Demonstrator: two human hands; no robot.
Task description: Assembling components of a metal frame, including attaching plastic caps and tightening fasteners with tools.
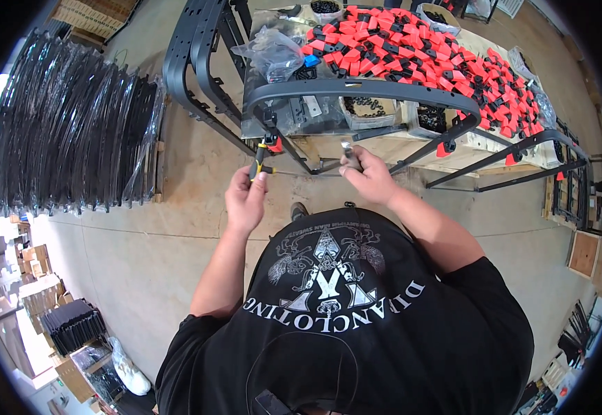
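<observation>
Head: dark curved metal frame (397, 90) crosses near edge of worktop (384, 146) (red-black plastic parts (384, 43) behind)
Left hand (247, 200): grasps yellow-black tool (260, 156)
Right hand (371, 177): grips blurred metallic tool (350, 159)

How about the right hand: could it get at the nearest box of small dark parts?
Probably yes: the box sits just ahead of the right hand, seen through the frame, with nothing clearly between. The hand holds a blurred tool, though, and may need freeing first.
</observation>
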